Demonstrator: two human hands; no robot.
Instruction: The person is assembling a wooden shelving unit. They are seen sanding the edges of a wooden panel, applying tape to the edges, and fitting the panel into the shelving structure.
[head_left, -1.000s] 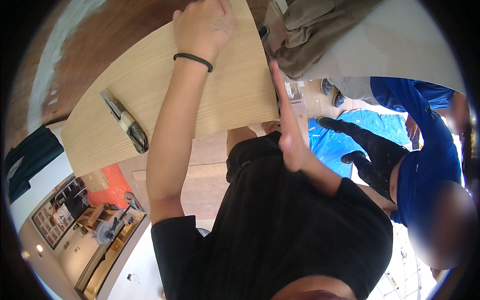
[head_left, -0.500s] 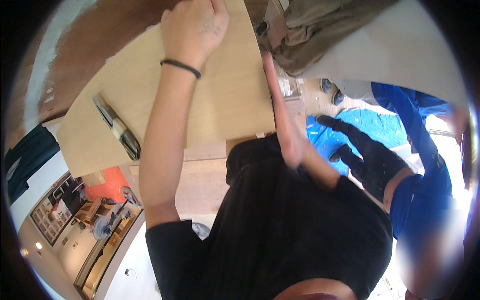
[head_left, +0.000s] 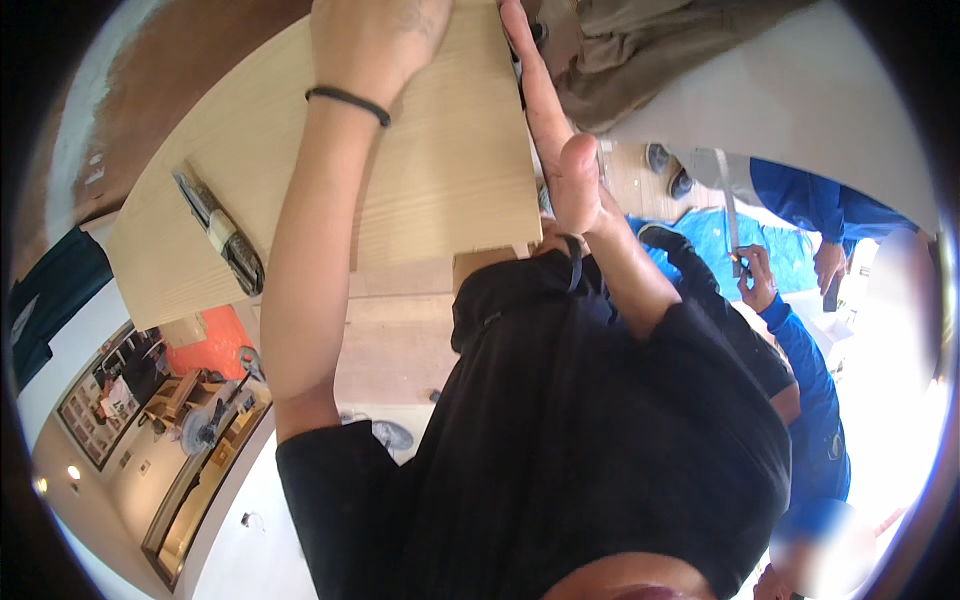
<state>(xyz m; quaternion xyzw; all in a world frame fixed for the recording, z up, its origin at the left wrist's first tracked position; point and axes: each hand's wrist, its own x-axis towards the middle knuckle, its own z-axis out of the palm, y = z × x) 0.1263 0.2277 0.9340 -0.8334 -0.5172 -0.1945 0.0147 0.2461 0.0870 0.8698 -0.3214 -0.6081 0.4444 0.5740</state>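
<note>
Head view: we are pressing one pale wooden board [head_left: 440, 190], two hands on it. Our left hand [head_left: 375, 35] is lying on its face, its fingers cut off by the upper edge, so we cannot tell their grip. Our right hand [head_left: 560, 150] is running flat and open along its right edge. One dark tool [head_left: 222, 240] is lying left of both hands. One person in blue [head_left: 810, 330] is standing to the right, partly hidden.
</note>
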